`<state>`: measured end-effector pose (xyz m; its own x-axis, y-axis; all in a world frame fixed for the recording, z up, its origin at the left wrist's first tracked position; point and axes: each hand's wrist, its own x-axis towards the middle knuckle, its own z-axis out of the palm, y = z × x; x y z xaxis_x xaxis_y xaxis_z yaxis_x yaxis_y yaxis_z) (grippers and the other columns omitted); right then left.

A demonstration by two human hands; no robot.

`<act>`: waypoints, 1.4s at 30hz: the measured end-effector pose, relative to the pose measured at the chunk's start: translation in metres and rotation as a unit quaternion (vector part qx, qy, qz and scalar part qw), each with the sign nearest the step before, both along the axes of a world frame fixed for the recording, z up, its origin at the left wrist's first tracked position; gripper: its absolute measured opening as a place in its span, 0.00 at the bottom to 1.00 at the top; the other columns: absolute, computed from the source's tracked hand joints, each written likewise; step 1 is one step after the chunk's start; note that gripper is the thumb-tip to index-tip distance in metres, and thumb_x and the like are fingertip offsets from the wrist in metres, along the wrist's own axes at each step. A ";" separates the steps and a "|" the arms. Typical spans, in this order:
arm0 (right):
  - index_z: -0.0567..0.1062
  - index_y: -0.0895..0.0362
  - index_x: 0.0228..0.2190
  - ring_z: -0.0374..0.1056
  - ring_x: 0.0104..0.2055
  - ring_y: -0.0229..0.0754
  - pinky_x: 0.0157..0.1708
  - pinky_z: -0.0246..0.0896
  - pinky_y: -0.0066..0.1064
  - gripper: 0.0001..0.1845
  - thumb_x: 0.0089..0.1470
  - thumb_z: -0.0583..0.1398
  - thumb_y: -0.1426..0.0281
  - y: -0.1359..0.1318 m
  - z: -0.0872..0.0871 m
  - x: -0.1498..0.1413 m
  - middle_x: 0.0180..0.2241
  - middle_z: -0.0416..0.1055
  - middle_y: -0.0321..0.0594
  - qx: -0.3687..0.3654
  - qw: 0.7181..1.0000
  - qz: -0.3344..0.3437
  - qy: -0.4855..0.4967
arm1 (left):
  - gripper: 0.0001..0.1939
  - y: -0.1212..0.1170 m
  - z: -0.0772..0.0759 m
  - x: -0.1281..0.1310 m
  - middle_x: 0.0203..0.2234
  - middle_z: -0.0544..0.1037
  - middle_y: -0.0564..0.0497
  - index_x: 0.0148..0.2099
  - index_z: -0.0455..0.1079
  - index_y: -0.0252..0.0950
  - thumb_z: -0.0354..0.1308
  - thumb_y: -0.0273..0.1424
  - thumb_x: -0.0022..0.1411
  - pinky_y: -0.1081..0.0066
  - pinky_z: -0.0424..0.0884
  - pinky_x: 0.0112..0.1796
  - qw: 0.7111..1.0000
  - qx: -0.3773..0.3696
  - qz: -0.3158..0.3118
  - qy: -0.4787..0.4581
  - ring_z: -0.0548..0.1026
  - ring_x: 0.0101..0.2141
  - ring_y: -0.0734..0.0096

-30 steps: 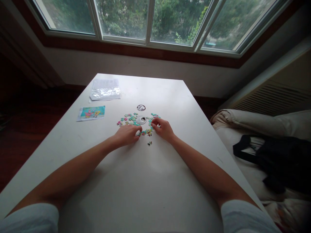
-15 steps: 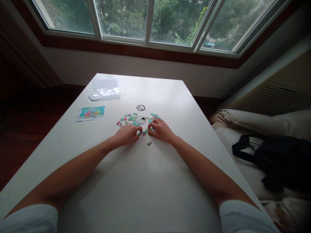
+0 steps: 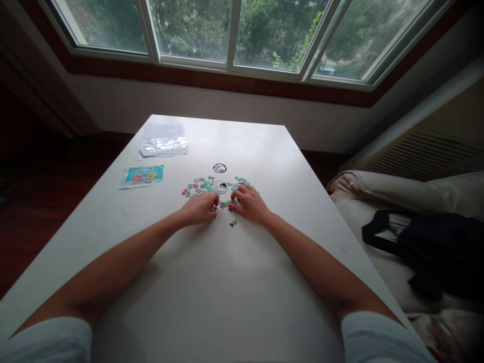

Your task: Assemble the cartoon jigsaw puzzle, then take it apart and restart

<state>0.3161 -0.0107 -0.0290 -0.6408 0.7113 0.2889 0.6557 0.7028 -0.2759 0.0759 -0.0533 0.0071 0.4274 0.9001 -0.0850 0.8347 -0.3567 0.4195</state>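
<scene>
Small flower-shaped jigsaw pieces in green, pink and teal lie scattered over the middle of the white table. My left hand is closed at their near left side, thumb and index finger pinched on a greenish jigsaw piece that barely shows. Across a small gap, my right hand arches over pieces on the right, its thumb and index finger apart and touching the pile. Between the hands lies a short row of pieces. Closer to me sits a separate small cluster of pieces.
A round silvery lid-like disc lies amid the pieces, and another round disc lies beyond it. To the left are a cartoon picture card and a clear plastic bag with paper. A dark bag rests on the sofa at right.
My left hand has shifted slightly left, widening the gap to the row of pieces. My right hand has barely moved, its fingers still over the pieces.
</scene>
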 end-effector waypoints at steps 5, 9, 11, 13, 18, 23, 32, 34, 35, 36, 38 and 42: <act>0.75 0.53 0.38 0.61 0.49 0.51 0.50 0.58 0.42 0.09 0.62 0.62 0.61 -0.001 0.000 0.000 0.41 0.70 0.45 0.005 1.000 0.002 0.003 | 0.07 -0.003 -0.002 0.006 0.32 0.79 0.53 0.40 0.69 0.41 0.57 0.29 0.58 0.69 0.62 0.31 0.999 0.028 0.013 -0.027 0.74 0.31 0.66; 0.76 0.53 0.38 0.62 0.48 0.50 0.50 0.57 0.42 0.06 0.62 0.60 0.65 0.000 0.000 0.002 0.41 0.70 0.44 0.004 1.000 0.010 0.006 | 0.07 -0.004 -0.009 0.012 0.34 0.81 0.54 0.43 0.71 0.41 0.58 0.30 0.61 0.71 0.66 0.33 0.996 0.037 0.033 -0.078 0.76 0.32 0.68; 0.76 0.53 0.38 0.62 0.48 0.50 0.51 0.57 0.42 0.06 0.62 0.60 0.65 0.001 0.000 0.002 0.41 0.70 0.44 0.002 1.000 0.013 0.006 | 0.09 -0.006 -0.012 0.016 0.35 0.82 0.55 0.45 0.71 0.42 0.58 0.29 0.63 0.71 0.67 0.35 0.993 0.045 0.038 -0.103 0.77 0.32 0.69; 0.76 0.52 0.39 0.62 0.48 0.50 0.52 0.56 0.42 0.06 0.61 0.61 0.65 0.001 0.000 0.002 0.41 0.70 0.44 0.001 1.000 0.013 0.005 | 0.09 -0.007 -0.015 0.019 0.35 0.82 0.55 0.46 0.72 0.43 0.58 0.30 0.63 0.71 0.68 0.36 0.992 0.056 0.041 -0.109 0.78 0.33 0.69; 0.76 0.53 0.39 0.62 0.49 0.50 0.52 0.57 0.42 0.10 0.60 0.63 0.61 0.001 0.000 0.001 0.41 0.69 0.44 0.004 1.000 0.017 0.004 | 0.08 -0.010 -0.016 0.024 0.32 0.82 0.54 0.47 0.72 0.43 0.59 0.35 0.66 0.71 0.67 0.36 0.990 0.078 0.051 -0.104 0.77 0.32 0.67; 0.76 0.52 0.39 0.62 0.49 0.51 0.52 0.57 0.44 0.10 0.61 0.62 0.60 0.001 -0.003 0.000 0.40 0.69 0.44 0.009 1.000 0.015 0.006 | 0.08 -0.011 -0.015 0.025 0.30 0.81 0.55 0.47 0.73 0.43 0.59 0.36 0.67 0.70 0.66 0.37 0.991 0.087 0.049 -0.089 0.77 0.32 0.67; 0.77 0.51 0.41 0.61 0.50 0.52 0.53 0.57 0.45 0.08 0.62 0.61 0.63 -0.001 -0.002 -0.003 0.41 0.69 0.45 0.013 1.000 0.009 0.005 | 0.06 -0.011 -0.012 0.026 0.31 0.80 0.52 0.38 0.71 0.40 0.61 0.36 0.65 0.67 0.65 0.38 0.990 0.112 0.070 -0.054 0.75 0.33 0.65; 0.77 0.51 0.42 0.61 0.50 0.52 0.53 0.57 0.45 0.08 0.64 0.60 0.63 -0.001 -0.002 -0.003 0.41 0.69 0.45 0.021 1.000 0.010 0.001 | 0.06 -0.011 -0.012 0.025 0.31 0.80 0.53 0.37 0.71 0.39 0.61 0.36 0.65 0.67 0.65 0.40 0.990 0.111 0.068 -0.060 0.75 0.33 0.65; 0.77 0.51 0.42 0.61 0.50 0.51 0.53 0.57 0.44 0.08 0.64 0.60 0.63 -0.001 -0.003 -0.003 0.41 0.69 0.45 0.026 1.000 0.009 -0.001 | 0.06 -0.011 -0.012 0.025 0.31 0.80 0.53 0.37 0.71 0.39 0.61 0.35 0.65 0.66 0.65 0.40 0.990 0.110 0.067 -0.063 0.75 0.33 0.65; 0.77 0.51 0.41 0.61 0.49 0.51 0.53 0.57 0.44 0.08 0.64 0.60 0.63 -0.001 -0.003 -0.003 0.41 0.69 0.44 0.028 1.000 0.007 -0.002 | 0.06 -0.010 -0.013 0.025 0.31 0.80 0.53 0.36 0.71 0.39 0.61 0.35 0.65 0.66 0.65 0.41 0.990 0.110 0.067 -0.064 0.75 0.33 0.65; 0.77 0.51 0.40 0.61 0.49 0.51 0.52 0.57 0.44 0.08 0.64 0.60 0.62 -0.001 -0.004 -0.004 0.40 0.69 0.44 0.029 1.000 0.006 -0.003 | 0.06 -0.009 -0.014 0.024 0.31 0.80 0.53 0.36 0.71 0.39 0.61 0.35 0.65 0.66 0.65 0.41 0.989 0.115 0.072 -0.064 0.75 0.34 0.65; 0.76 0.52 0.38 0.61 0.49 0.51 0.52 0.57 0.44 0.08 0.63 0.61 0.62 -0.002 -0.003 -0.005 0.40 0.69 0.45 0.024 1.000 0.006 -0.001 | 0.07 -0.007 -0.016 0.024 0.32 0.80 0.51 0.35 0.72 0.39 0.60 0.36 0.65 0.63 0.65 0.43 0.987 0.124 0.079 -0.057 0.75 0.36 0.62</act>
